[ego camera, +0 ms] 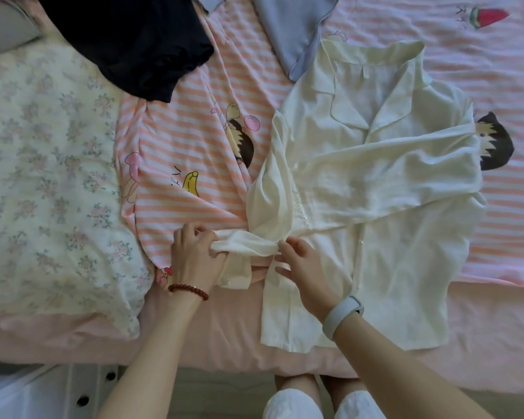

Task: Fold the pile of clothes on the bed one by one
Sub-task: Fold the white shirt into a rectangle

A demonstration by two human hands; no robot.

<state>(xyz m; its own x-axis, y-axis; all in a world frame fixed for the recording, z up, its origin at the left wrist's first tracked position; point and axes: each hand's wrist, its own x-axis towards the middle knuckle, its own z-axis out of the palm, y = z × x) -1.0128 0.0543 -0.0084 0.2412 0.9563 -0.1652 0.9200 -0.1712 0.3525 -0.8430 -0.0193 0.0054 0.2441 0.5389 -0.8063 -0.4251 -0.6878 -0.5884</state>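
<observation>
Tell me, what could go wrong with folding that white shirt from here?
The left hand holds the end of one sleeve bunched up; folded in like that, it could leave a lumpy crease. The other sleeve already lies across the white shirt, and tugging might pull it askew. The right hand only rests its fingers lightly at the shirt's edge, so the body could slide on the striped sheet.

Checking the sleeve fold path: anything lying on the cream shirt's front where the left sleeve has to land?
Only the shirt's own right sleeve, already folded across the chest. The left hand grips the left sleeve cuff; the right hand touches it. The dark garment and grey-blue garment lie clear of the shirt front.
</observation>
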